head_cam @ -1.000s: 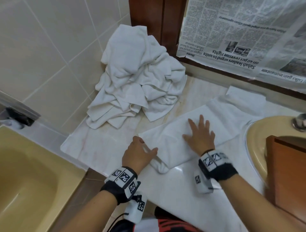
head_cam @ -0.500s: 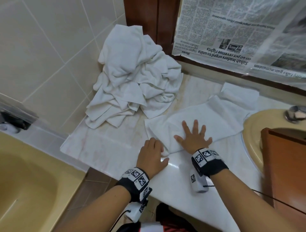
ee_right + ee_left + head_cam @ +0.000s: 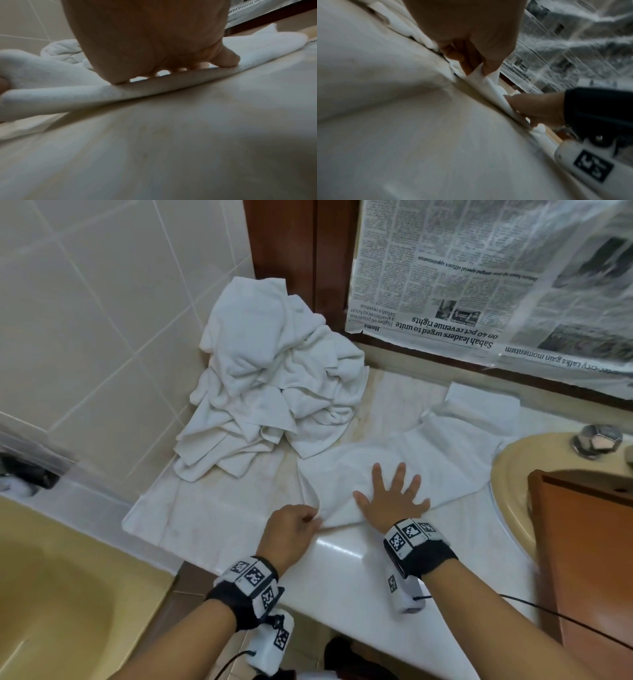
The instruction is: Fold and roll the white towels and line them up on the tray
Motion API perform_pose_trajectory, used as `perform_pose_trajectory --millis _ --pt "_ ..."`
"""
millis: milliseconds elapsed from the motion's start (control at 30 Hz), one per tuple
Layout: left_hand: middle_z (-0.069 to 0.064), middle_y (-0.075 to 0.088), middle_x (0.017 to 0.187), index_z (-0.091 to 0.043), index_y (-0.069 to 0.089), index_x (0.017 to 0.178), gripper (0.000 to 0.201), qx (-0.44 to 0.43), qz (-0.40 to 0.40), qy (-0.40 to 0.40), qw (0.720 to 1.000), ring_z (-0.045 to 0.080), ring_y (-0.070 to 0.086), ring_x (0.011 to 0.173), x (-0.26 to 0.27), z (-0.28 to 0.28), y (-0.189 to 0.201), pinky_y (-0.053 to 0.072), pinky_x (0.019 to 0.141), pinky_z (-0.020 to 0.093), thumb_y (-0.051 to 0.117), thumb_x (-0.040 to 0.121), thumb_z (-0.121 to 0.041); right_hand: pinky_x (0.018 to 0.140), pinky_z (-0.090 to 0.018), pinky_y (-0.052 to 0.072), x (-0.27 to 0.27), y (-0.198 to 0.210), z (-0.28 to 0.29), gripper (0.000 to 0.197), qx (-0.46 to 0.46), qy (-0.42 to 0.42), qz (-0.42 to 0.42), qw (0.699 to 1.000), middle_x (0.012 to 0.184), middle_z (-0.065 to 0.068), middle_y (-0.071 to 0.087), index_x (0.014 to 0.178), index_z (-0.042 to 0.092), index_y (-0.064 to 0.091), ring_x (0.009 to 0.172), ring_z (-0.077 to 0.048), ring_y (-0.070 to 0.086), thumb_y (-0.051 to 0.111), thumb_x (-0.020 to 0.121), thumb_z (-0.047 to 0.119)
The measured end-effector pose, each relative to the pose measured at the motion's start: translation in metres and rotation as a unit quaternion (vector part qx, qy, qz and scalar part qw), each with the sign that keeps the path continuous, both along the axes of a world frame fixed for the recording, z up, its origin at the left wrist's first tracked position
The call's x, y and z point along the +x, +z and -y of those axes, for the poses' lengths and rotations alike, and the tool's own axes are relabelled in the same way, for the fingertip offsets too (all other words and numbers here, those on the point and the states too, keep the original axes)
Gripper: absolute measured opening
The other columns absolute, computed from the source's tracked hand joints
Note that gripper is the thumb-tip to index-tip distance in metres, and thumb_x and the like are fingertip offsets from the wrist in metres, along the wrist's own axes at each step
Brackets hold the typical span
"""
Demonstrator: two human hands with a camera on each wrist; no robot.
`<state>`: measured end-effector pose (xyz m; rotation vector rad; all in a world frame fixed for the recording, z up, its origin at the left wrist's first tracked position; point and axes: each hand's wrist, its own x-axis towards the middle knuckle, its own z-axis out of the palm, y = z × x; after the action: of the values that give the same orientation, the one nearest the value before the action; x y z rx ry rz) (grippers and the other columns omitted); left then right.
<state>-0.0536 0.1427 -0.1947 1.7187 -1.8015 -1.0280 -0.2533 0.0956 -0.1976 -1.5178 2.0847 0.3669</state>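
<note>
Folded white terry towel (image 3: 404, 470) lying diagonally on pale marble surface (image 3: 219, 508).
Right hand (image 3: 394, 501) presses flat, fingers spread, on its near end; left hand (image 3: 291, 529) pinches its near-edge corner.

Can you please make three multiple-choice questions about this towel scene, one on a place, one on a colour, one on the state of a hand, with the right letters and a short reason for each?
1. Where is the pile of unfolded towels?
A. in the basin
B. in the corner of the counter by the tiled wall
C. on the floor

2. What colour is the basin?
A. yellow
B. blue
C. black

3. What does the right hand do?
A. hangs in the air
B. grips the tap
C. presses flat on the spread towel

Answers: 1 B, the pile leans on the tiles. 2 A, its rim is yellow. 3 C, its straight fingers lie on the cloth, while the left hand pinches the towel's corner.
</note>
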Motion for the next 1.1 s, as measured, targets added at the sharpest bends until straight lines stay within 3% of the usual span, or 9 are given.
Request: perform_pose_trajectory --millis 167,267,433,567,700,800,867,967,1100 --pt "-0.010 0.068 0.078 -0.026 0.066 0.069 0.017 0.166 -0.014 -0.044 0.985 0.004 0.062 0.076 0.018 0.007 0.006 0.040 0.066 0.003 0.072 0.082 -0.017 0.111 -0.065 0.003 -0.001 0.000 -0.005 0.078 0.007 0.010 -0.003 1.000 0.154 -0.005 -0.034 0.148 0.041 -0.021 0.143 -0.040 -0.022 0.019 0.089 0.074" --pt "0.003 0.073 0.072 -0.012 0.073 0.071 0.011 0.191 -0.083 0.027 0.978 0.017 0.070 0.069 0.017 0.021 0.017 0.054 0.069 0.020 0.075 0.079 -0.018 0.112 -0.065 0.003 -0.001 0.001 -0.009 0.078 0.008 0.013 -0.001 1.000 0.154 -0.005 -0.035 0.148 0.041 -0.021 0.143 -0.039 -0.022 0.020 0.089 0.074" --pt "0.007 0.073 0.071 -0.003 0.071 0.076 0.039 0.176 -0.056 0.106 0.977 0.022 0.071 0.071 0.004 0.054 0.009 0.057 0.080 0.035 0.072 0.081 -0.041 0.112 -0.066 0.005 0.000 0.002 -0.013 0.081 0.007 0.020 0.000 1.000 0.154 -0.005 -0.034 0.149 0.040 -0.020 0.143 -0.040 -0.021 0.022 0.088 0.075" --pt "0.005 0.071 0.082 -0.011 0.070 0.081 0.026 0.104 -0.002 0.155 0.982 0.023 0.066 0.085 0.000 0.071 0.010 0.052 0.081 0.034 0.063 0.088 -0.036 0.112 -0.065 0.005 -0.004 0.005 -0.015 0.087 0.006 0.027 0.011 1.000 0.155 -0.003 -0.033 0.149 0.040 -0.016 0.143 -0.038 -0.022 0.029 0.085 0.078" --pt "-0.001 0.072 0.079 -0.024 0.064 0.078 0.017 0.136 0.030 0.161 0.977 0.020 0.068 0.079 0.006 0.067 -0.005 0.053 0.084 0.036 0.064 0.085 -0.040 0.113 -0.065 0.006 -0.004 0.007 -0.017 0.089 -0.010 0.019 0.021 1.000 0.156 -0.002 -0.031 0.150 0.041 -0.011 0.144 -0.037 -0.021 0.034 0.083 0.078" --pt "0.000 0.071 0.094 -0.027 0.059 0.090 0.017 0.128 0.051 0.159 0.978 0.022 0.066 0.089 0.007 0.062 -0.013 0.051 0.086 0.035 0.065 0.084 -0.041 0.113 -0.065 0.005 -0.004 0.005 -0.018 0.090 -0.016 0.018 0.023 0.999 0.156 -0.002 -0.031 0.150 0.041 -0.011 0.144 -0.037 -0.022 0.035 0.082 0.079" --pt "0.001 0.062 0.115 -0.022 0.053 0.114 0.034 0.099 0.057 0.172 0.979 0.023 0.060 0.101 0.001 0.058 -0.010 0.046 0.083 0.031 0.066 0.086 -0.036 0.113 -0.065 0.005 -0.005 0.005 -0.018 0.091 -0.018 0.020 0.022 0.999 0.156 -0.002 -0.031 0.150 0.042 -0.011 0.144 -0.037 -0.022 0.035 0.082 0.079" --pt "0.003 0.041 0.135 -0.020 0.040 0.137 0.058 -0.060 0.118 0.093 0.987 0.023 0.044 0.121 -0.019 0.052 -0.002 0.039 0.094 0.036 0.065 0.086 -0.032 0.113 -0.064 0.007 -0.005 0.007 -0.018 0.091 -0.018 0.026 0.021 0.999 0.157 -0.001 -0.029 0.150 0.043 -0.009 0.144 -0.038 -0.020 0.038 0.081 0.079" --pt "-0.003 0.017 0.159 -0.030 0.028 0.149 0.059 -0.115 0.194 -0.188 0.956 0.019 0.018 0.144 -0.053 0.063 -0.001 0.027 0.109 0.039 0.049 0.095 -0.037 0.113 -0.056 0.016 -0.005 0.010 -0.022 0.087 -0.043 0.072 0.027 0.996 0.161 0.001 -0.015 0.151 0.043 0.005 0.146 -0.037 -0.007 0.046 0.080 0.074"
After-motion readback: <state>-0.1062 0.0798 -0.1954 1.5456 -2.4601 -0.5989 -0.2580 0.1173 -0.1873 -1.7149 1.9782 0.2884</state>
